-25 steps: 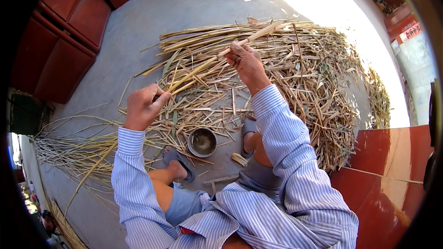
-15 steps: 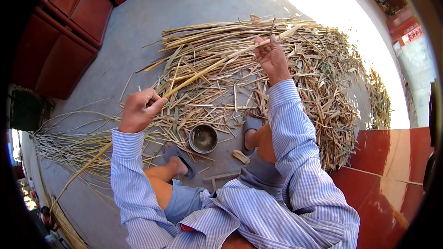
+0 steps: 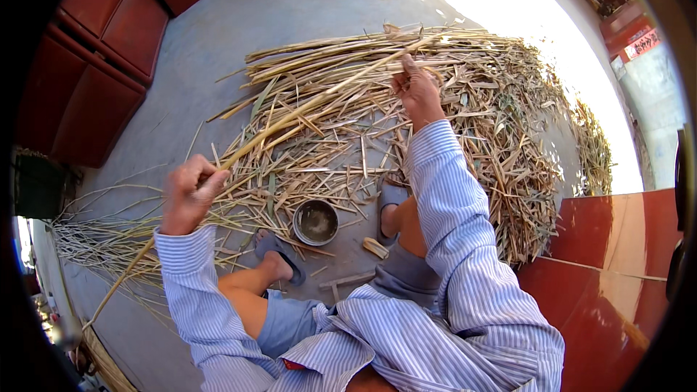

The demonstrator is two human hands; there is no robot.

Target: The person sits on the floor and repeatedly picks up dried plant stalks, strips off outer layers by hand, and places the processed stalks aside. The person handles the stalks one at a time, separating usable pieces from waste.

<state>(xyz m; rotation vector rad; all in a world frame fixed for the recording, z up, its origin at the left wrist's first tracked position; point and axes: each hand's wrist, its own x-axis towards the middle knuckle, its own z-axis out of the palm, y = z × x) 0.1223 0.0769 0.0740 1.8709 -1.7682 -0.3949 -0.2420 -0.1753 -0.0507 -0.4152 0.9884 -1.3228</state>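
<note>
The person sits low on the concrete floor [image 3: 218, 51] with a long pale reed stalk [image 3: 305, 105] stretched slantwise between both hands. The left hand [image 3: 187, 192] is curled shut around the stalk near its lower part, knuckles up, close to the left knee. The right hand [image 3: 417, 91] is reached out far ahead, fingers pinched on the upper part of the same stalk, right over the heap. So the stalk runs from the lower left, through the left fist, up and rightward to the right hand, and its tail carries on past the left fist down toward the floor at the lower left.

Under and beyond the right hand lies a broad pile of dry reeds and husks [image 3: 494, 138], spread across the floor. A thinner bundle of stripped stalks [image 3: 94, 239] lies to the left, behind the left arm. Between the person's feet, both in sandals, stands a small round metal bowl [image 3: 316, 221], just beside the left sandal [image 3: 279, 258]. A short wooden piece [image 3: 376, 248] lies near the right foot.

What the bowl holds I cannot make out; its inside is dark. The right fingertips are partly lost against the straw, so the exact grip is hard to read. The far end of the stalk blends into the heap. The bright sunlit patch at the upper right washes out all detail.
</note>
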